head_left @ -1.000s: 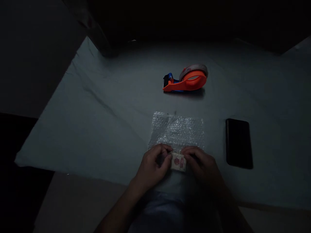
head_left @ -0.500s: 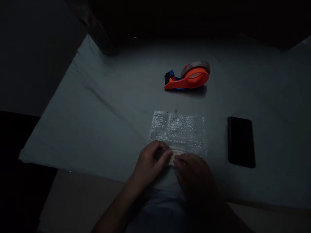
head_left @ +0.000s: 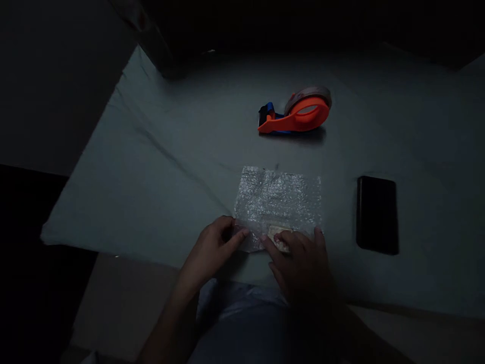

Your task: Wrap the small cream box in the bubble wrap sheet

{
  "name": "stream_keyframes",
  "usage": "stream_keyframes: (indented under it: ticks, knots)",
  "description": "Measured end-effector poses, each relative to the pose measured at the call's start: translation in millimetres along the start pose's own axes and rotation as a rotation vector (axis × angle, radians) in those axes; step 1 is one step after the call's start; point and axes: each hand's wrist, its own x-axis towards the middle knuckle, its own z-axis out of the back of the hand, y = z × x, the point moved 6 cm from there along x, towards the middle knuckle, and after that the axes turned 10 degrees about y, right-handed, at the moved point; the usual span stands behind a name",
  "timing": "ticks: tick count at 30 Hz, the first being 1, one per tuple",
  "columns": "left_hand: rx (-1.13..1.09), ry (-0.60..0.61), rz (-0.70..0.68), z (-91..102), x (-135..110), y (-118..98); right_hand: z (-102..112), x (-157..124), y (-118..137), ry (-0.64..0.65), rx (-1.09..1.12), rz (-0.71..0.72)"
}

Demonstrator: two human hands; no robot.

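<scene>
A sheet of clear bubble wrap point(head_left: 280, 194) lies on the cloth-covered table in front of me. On its near part is a small pale rectangular block point(head_left: 278, 232), partly hidden by fingers. My left hand point(head_left: 212, 247) pinches the near left corner of the wrap between thumb and fingers. Over the block bends my right hand point(head_left: 303, 258), thumb at its left side and a fingertip on top, holding it down. The other right fingers spread toward the wrap's right edge.
An orange and blue tape dispenser point(head_left: 295, 119) with a roll of tape rests beyond the wrap. To the right lies a black phone-like slab point(head_left: 378, 215). The table's near edge runs just before my body. The room is dim.
My left hand has moved left, off the block to the wrap's corner. The right hand stays at the block, its fingers now spread wider. The view has shifted slightly.
</scene>
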Motion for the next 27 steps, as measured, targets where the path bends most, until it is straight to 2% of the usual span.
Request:
stream_keyframes:
  ticks: [2, 6, 8, 11, 14, 18, 20, 22, 24, 26, 27]
  knots:
    - [-0.017, 0.021, 0.044, -4.2, 5.0, 1.7, -0.5, -1.0, 0.3, -0.008, -0.003, -0.003]
    - [-0.020, -0.183, -0.017, -6.5, 5.1, -13.5, -0.4, 0.4, 1.5, -0.008, 0.004, -0.007]
    - [-0.003, -0.212, -0.093, -13.9, 3.3, -29.6, 0.6, 1.3, 1.7, -0.007, 0.012, 0.001]
    - [-0.034, -0.137, -0.175, -27.8, 1.6, -52.2, 3.2, 0.1, 0.0, -0.026, 0.053, 0.018]
    - [-0.063, -0.032, -0.208, -36.8, -0.3, -65.0, 3.7, -4.3, -5.5, -0.033, 0.155, -0.007]
    - [-0.054, 0.025, -0.257, -40.0, -4.5, -68.2, 2.3, -10.9, -6.5, -0.053, 0.156, -0.027]
    - [-0.048, -0.007, -0.302, -38.9, -6.3, -66.6, 0.3, -11.7, -3.5, -0.039, 0.113, -0.023]
    - [0.008, -0.091, -0.406, -36.0, -8.4, -66.3, -1.1, -11.0, -1.1, -0.017, 0.106, -0.020]
    - [0.124, -0.160, -0.577, -36.4, -11.5, -67.3, -1.0, -10.6, -1.2, -0.004, 0.125, -0.016]
    - [0.238, -0.149, -0.734, -43.0, -13.3, -65.2, 0.6, -13.4, -7.0, -0.013, 0.198, -0.015]
    - [0.262, -0.127, -0.769, -46.5, -12.5, -61.9, 2.2, -16.7, -13.9, -0.038, 0.250, -0.039]
